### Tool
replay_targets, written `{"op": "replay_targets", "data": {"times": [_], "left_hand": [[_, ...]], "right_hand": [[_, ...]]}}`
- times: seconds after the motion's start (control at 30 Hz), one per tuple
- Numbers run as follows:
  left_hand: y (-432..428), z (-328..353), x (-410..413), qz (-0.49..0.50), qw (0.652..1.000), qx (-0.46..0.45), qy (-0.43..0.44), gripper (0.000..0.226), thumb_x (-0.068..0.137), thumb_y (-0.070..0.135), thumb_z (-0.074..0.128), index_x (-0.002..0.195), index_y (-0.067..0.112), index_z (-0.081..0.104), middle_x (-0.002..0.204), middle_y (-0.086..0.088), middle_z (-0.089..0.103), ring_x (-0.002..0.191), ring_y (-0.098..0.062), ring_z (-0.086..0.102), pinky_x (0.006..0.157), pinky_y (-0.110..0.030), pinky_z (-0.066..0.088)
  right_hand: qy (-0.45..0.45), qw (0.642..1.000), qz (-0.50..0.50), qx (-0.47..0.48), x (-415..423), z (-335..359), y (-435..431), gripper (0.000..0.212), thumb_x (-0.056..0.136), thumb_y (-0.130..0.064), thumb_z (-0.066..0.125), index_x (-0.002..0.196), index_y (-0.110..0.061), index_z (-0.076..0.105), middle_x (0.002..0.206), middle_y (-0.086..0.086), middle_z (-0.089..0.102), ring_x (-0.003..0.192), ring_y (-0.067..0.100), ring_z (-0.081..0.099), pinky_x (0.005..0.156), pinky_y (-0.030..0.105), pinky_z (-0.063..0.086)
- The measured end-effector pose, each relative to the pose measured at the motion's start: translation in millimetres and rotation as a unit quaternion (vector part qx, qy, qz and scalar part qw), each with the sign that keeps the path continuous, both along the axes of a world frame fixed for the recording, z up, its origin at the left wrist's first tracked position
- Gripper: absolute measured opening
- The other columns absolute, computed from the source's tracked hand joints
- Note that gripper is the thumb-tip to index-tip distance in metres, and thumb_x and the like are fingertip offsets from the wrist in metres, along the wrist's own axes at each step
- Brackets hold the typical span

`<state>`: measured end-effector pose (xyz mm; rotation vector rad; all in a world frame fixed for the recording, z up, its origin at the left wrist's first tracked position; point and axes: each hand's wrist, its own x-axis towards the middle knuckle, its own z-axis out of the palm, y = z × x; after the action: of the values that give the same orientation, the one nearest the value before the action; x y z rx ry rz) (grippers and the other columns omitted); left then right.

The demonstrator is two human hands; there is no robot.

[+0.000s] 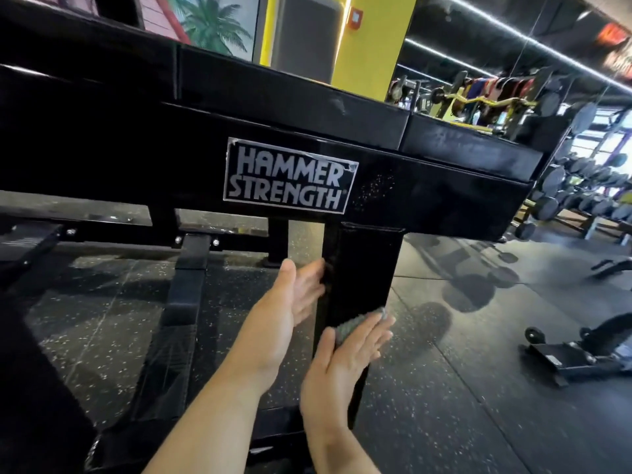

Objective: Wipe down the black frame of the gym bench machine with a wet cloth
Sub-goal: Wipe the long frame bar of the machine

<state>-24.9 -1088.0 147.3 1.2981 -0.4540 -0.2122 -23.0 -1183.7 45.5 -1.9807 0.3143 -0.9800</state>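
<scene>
Glossy black square steel post [362,268], flat right hand [345,357] pressing nubbly grey cloth [359,321], left hand [290,302] outstretched alongside.

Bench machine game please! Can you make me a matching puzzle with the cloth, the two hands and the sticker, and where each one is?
Column one:
1. cloth
2. left hand
3. Hammer Strength sticker
4. right hand

Column two:
A. on the wide black beam, above the post
B. pressing the cloth flat against the post
C. fingers touching the post's left edge
D. squeezed between fingers and post

Pairs: 1-D, 2-C, 3-A, 4-B
</scene>
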Motion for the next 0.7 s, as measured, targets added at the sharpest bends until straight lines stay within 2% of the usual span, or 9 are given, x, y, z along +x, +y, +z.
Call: {"op": "replay_targets", "data": {"times": [0.07, 0.17, 0.23, 0.3, 0.37, 0.43, 0.53, 0.6, 0.7], "left_hand": [[0.7, 1.8, 1.1, 0.002, 0.999, -0.038, 0.024, 0.055, 0.089, 0.059, 0.014, 0.122, 0.04, 0.054, 0.128, 0.022, 0.057, 0.119, 0.005, 0.051, 0.104, -0.026, 0.034], [0.4, -4.2, 1.2, -0.007, 0.995, -0.088, 0.046, 0.055, 0.098, 0.049, 0.013, 0.121, 0.03, 0.059, 0.122, 0.015, 0.063, 0.116, 0.002, 0.054, 0.097, -0.024, 0.038], [0.6, -11.1, 2.1, -0.025, 0.992, -0.107, 0.056, 0.056, 0.095, 0.052, 0.016, 0.126, 0.029, 0.056, 0.126, 0.014, 0.061, 0.12, 0.0, 0.052, 0.102, -0.029, 0.036], [0.2, -17.1, 4.1, -0.014, 0.992, -0.11, 0.064, 0.056, 0.088, 0.057, 0.021, 0.125, 0.032, 0.055, 0.128, 0.016, 0.059, 0.122, -0.003, 0.051, 0.108, -0.034, 0.033], [-2.4, -21.0, 3.0, 0.031, 0.995, -0.078, 0.061, 0.05, 0.088, 0.056, 0.022, 0.119, 0.037, 0.056, 0.127, 0.017, 0.059, 0.122, -0.005, 0.052, 0.111, -0.037, 0.031], [-5.3, -26.0, -0.9, 0.068, 0.996, -0.016, 0.056, 0.041, 0.095, 0.051, 0.019, 0.112, 0.042, 0.056, 0.125, 0.022, 0.057, 0.122, -0.002, 0.049, 0.114, -0.039, 0.027], [-7.2, -32.9, -3.5, 0.06, 0.994, 0.035, 0.083, 0.04, 0.099, 0.047, 0.018, 0.107, 0.045, 0.057, 0.12, 0.025, 0.058, 0.115, -0.001, 0.053, 0.111, -0.038, 0.031], [-5.8, -35.3, -2.5, 0.032, 0.993, 0.018, 0.109, 0.044, 0.099, 0.049, 0.019, 0.113, 0.04, 0.06, 0.122, 0.019, 0.061, 0.114, -0.004, 0.057, 0.105, -0.036, 0.037], [-4.0, -39.8, 0.3, 0.019, 0.992, -0.029, 0.118, 0.051, 0.099, 0.048, 0.02, 0.117, 0.028, 0.063, 0.118, 0.011, 0.066, 0.111, -0.004, 0.06, 0.095, -0.03, 0.042]], "right_hand": [[-0.062, 0.998, -0.01, 0.0, 11.5, 51.4, 12.5, 0.064, 0.09, -0.058, 0.017, 0.136, -0.048, -0.028, 0.145, -0.025, -0.038, 0.139, 0.004, -0.031, 0.118, 0.042, -0.014], [-0.135, 0.986, -0.039, -0.088, 25.0, 97.2, 18.7, 0.068, 0.095, -0.048, 0.026, 0.146, -0.033, -0.016, 0.151, -0.016, -0.025, 0.141, 0.008, -0.025, 0.117, 0.036, -0.014], [-0.151, 0.978, -0.045, -0.137, 31.2, 78.8, 16.1, 0.066, 0.099, -0.044, 0.026, 0.152, -0.026, -0.009, 0.157, -0.009, -0.015, 0.145, 0.013, -0.017, 0.118, 0.04, -0.009], [-0.13, 0.98, -0.045, -0.142, 27.4, 27.4, 11.5, 0.061, 0.102, -0.047, 0.02, 0.151, -0.03, -0.01, 0.159, -0.009, -0.017, 0.147, 0.018, -0.011, 0.119, 0.044, -0.004], [-0.04, 0.998, -0.031, -0.046, 10.0, -27.1, 7.3, 0.062, 0.097, -0.06, 0.013, 0.146, -0.041, -0.02, 0.155, -0.019, -0.025, 0.146, 0.01, -0.017, 0.119, 0.044, -0.003], [0.045, 0.991, -0.033, 0.122, -3.6, -54.1, 10.8, 0.064, 0.092, -0.068, 0.01, 0.14, -0.045, -0.025, 0.15, -0.021, -0.033, 0.139, -0.004, -0.026, 0.119, 0.044, -0.003], [0.038, 0.945, -0.041, 0.322, 7.4, -25.4, 16.7, 0.06, 0.1, -0.05, 0.019, 0.142, -0.038, -0.022, 0.151, -0.017, -0.031, 0.14, 0.002, -0.026, 0.119, 0.042, -0.01], [-0.025, 0.959, -0.05, 0.278, 15.8, 20.6, 21.5, 0.061, 0.1, -0.048, 0.023, 0.144, -0.037, -0.018, 0.151, -0.019, -0.027, 0.14, 0.004, -0.026, 0.118, 0.039, -0.015], [-0.136, 0.988, -0.032, 0.061, 22.7, 50.8, 23.3, 0.062, 0.097, -0.05, 0.02, 0.146, -0.033, -0.013, 0.154, -0.015, -0.019, 0.144, 0.008, -0.021, 0.117, 0.036, -0.015]]}}
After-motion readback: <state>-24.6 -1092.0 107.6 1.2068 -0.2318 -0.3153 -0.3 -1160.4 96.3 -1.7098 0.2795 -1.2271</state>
